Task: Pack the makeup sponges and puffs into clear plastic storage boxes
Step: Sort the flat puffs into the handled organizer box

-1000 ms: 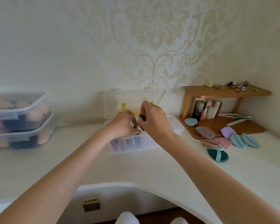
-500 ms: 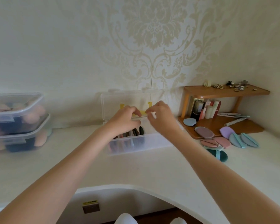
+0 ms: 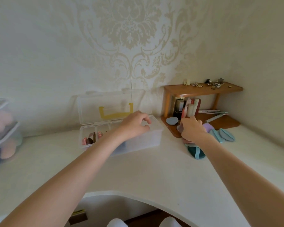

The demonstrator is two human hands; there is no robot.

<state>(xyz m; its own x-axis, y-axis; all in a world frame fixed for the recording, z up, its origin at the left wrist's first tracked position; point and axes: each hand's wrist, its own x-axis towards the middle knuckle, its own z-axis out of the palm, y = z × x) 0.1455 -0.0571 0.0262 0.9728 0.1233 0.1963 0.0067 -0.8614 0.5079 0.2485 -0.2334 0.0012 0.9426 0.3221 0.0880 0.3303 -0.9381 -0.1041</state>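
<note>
The right hand (image 3: 191, 129) pinches a mauve puff (image 3: 180, 127) off the pile beside the wooden shelf (image 3: 202, 90). The left hand (image 3: 134, 124) hovers, loosely curled and empty, over the open clear box (image 3: 154, 138). Next, the puff likely needs carrying into a free compartment.

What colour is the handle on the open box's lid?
Yellow; the handle shows clearly through the raised clear lid in the head view.

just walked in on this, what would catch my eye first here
Probably the open clear box with the yellow handle against the wall, the left hand hovering over it. Just right of it, the right hand grips a mauve puff from the colourful pile by the wooden shelf.
</note>
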